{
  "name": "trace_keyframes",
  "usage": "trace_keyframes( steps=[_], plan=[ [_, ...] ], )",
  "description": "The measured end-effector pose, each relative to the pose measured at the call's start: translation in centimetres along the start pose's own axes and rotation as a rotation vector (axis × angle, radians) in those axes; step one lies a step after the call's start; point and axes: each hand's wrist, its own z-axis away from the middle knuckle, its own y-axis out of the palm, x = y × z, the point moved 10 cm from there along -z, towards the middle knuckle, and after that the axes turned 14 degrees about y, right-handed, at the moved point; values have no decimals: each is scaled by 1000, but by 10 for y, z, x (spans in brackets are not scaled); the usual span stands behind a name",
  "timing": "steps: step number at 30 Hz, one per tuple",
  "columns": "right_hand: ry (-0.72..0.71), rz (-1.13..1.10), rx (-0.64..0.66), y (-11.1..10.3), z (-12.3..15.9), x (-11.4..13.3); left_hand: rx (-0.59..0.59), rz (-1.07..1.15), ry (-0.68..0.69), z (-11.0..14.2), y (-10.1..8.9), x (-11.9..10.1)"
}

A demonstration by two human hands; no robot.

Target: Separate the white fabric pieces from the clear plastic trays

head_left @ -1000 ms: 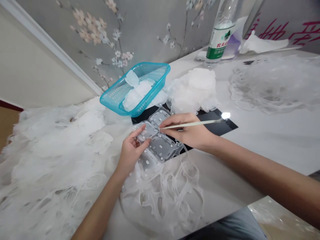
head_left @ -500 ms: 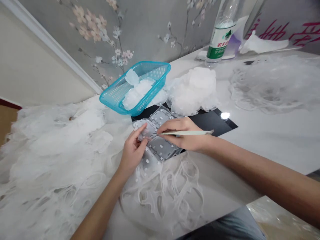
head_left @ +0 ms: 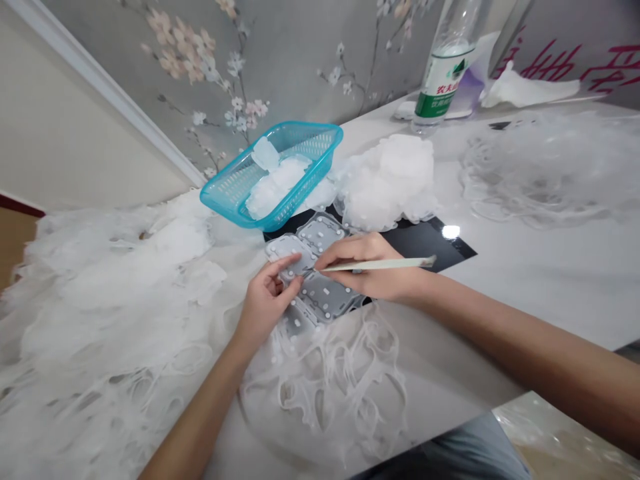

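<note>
A translucent moulded sheet (head_left: 327, 292) with rounded panels and small white dots lies on a black mat (head_left: 417, 241). My left hand (head_left: 267, 293) rests on the sheet's left side, index finger and thumb stretched out and apart, the other fingers curled. Pinched in my right hand (head_left: 373, 267) is a pair of pale, slim tweezers (head_left: 385, 265), held like a pen. Their fine dark tip touches or hovers just over the seam between panels, near my left fingertips; contact I cannot tell. Thin translucent offcut strips (head_left: 345, 373) lie tangled in front of the sheet.
Behind the mat stand a blue basket (head_left: 273, 220) with white pieces in it and a heap of white pieces (head_left: 395, 180). Large piles of translucent scraps lie left (head_left: 110, 293) and right (head_left: 545, 167). A water bottle (head_left: 440, 87) stands at the back.
My left index finger and thumb have slid slightly right over the sheet. The tweezers' tip has shifted slightly left, and their rear end a little right and up.
</note>
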Motion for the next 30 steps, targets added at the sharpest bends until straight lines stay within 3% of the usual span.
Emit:
trace_keyframes(
  steps=[6, 19, 25, 30],
  plan=[
    [-94, 60, 117, 12, 3, 7, 60, -12, 37, 0, 5, -7],
    [-125, 94, 159, 18, 7, 6, 101, -23, 106, 1, 7, -11],
    [-155, 389, 310, 41, 13, 9, 90, 54, 60, 3, 10, -9],
    [-203, 566, 305, 47, 12, 11, 68, 78, 74, 4, 12, -14]
  ],
)
